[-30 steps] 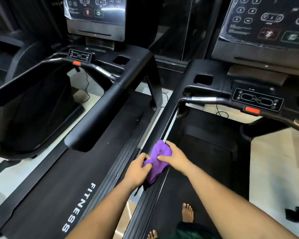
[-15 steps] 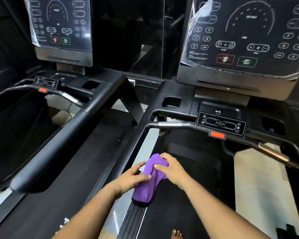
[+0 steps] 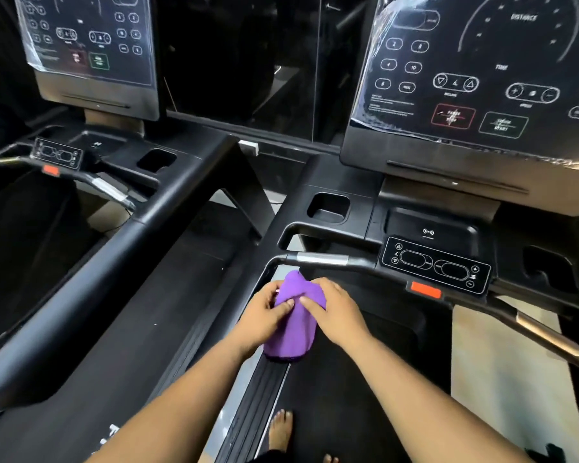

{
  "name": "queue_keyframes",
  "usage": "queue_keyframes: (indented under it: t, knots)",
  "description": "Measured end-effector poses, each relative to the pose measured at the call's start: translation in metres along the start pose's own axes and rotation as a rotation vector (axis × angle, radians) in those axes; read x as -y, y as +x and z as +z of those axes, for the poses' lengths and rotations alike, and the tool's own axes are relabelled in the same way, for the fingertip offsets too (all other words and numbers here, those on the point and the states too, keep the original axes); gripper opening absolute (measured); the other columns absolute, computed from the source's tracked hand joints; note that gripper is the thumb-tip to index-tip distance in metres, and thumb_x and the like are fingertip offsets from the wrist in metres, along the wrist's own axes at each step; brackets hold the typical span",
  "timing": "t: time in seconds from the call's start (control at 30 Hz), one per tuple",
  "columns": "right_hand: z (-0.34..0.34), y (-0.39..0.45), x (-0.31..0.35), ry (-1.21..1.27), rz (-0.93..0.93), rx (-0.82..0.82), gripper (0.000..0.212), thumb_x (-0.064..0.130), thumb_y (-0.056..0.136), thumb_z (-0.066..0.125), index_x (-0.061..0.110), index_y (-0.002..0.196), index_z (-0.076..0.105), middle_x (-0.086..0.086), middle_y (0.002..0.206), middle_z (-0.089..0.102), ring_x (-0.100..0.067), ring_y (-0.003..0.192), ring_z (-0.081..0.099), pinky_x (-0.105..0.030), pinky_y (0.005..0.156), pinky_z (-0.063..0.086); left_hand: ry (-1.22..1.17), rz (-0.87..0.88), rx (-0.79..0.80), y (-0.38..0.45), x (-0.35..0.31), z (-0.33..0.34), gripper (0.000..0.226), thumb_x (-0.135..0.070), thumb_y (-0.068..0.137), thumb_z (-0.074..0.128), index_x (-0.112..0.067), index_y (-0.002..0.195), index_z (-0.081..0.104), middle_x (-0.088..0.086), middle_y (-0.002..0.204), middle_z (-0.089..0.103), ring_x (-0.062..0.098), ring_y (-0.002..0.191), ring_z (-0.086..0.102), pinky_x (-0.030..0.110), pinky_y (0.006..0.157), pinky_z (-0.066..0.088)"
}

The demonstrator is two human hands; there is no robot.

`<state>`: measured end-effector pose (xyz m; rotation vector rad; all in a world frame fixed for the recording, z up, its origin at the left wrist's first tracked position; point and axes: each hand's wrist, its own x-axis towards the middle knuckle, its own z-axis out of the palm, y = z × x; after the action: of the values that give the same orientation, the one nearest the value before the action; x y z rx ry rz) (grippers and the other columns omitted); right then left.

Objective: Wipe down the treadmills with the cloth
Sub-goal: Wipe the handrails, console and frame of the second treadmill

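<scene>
Both hands, the left hand [image 3: 264, 315] and right hand [image 3: 331, 310], pinched a bunched purple cloth [image 3: 295, 324] above the black treadmill's ribbed left side rail [image 3: 264, 385].

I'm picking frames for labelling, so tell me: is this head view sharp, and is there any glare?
Head view: the purple cloth and both hands, left and right, look fairly sharp; plastic film on the right console catches glare; left treadmill handrail slightly smeared; wide-angle bending at edges.
</scene>
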<state>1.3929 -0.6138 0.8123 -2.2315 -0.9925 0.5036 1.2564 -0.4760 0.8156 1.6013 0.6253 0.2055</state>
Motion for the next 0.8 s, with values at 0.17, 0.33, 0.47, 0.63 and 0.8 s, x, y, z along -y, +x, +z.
queue_keyframes:
  t: [0.17,0.33,0.47,0.63,0.8]
  knots:
    - [-0.009,0.060,0.017,-0.120,0.013,-0.076,0.039,0.052,0.096,0.061,0.021,0.118,0.050,-0.001,0.119,0.064,-0.031,0.104,0.062,-0.042,0.081,0.049,0.152,0.063,-0.096,0.052,0.000,-0.015,0.023,-0.031,0.096,0.066,-0.033,0.118,0.062,-0.021,0.105,0.071,0.007,0.101,0.067,0.029,0.086,0.053]
    - [-0.003,0.148,0.038,-0.523,-0.065,-0.203,0.032,0.043,0.094,0.065,0.020,0.114,0.054,-0.002,0.113,0.060,-0.029,0.110,0.057,-0.048,0.095,0.040,0.724,0.193,-0.221,0.123,0.005,-0.042,0.034,-0.045,0.085,0.060,-0.026,0.114,0.056,-0.007,0.099,0.066,0.023,0.097,0.061,0.043,0.082,0.049]
    - [0.032,0.169,0.032,-0.804,-0.050,-0.271,0.037,0.016,0.088,0.064,0.017,0.124,0.057,-0.014,0.140,0.052,-0.035,0.139,0.041,-0.073,0.115,0.022,0.992,0.050,-0.030,0.153,0.035,-0.056,0.076,-0.052,0.098,0.050,-0.020,0.160,0.019,0.001,0.168,0.021,0.022,0.154,0.020,0.055,0.120,0.023]
    - [0.074,0.137,0.017,-0.861,-0.122,-0.034,0.068,0.057,0.098,0.035,0.023,0.156,0.038,-0.010,0.166,0.031,-0.032,0.156,0.020,-0.075,0.117,0.007,0.976,0.073,0.034,0.156,0.062,-0.061,0.077,-0.043,0.103,0.042,-0.022,0.163,-0.003,-0.002,0.171,-0.009,0.018,0.158,-0.007,0.059,0.125,0.009]
    - [0.045,0.187,0.020,-0.834,0.079,0.307,0.110,0.098,0.069,0.028,0.024,0.150,0.041,-0.008,0.142,0.054,-0.031,0.131,0.052,-0.062,0.111,0.034,0.927,0.100,0.132,0.161,0.063,-0.069,0.086,-0.038,0.097,0.048,-0.020,0.162,-0.006,-0.001,0.170,-0.014,0.019,0.157,-0.014,0.060,0.125,0.005]
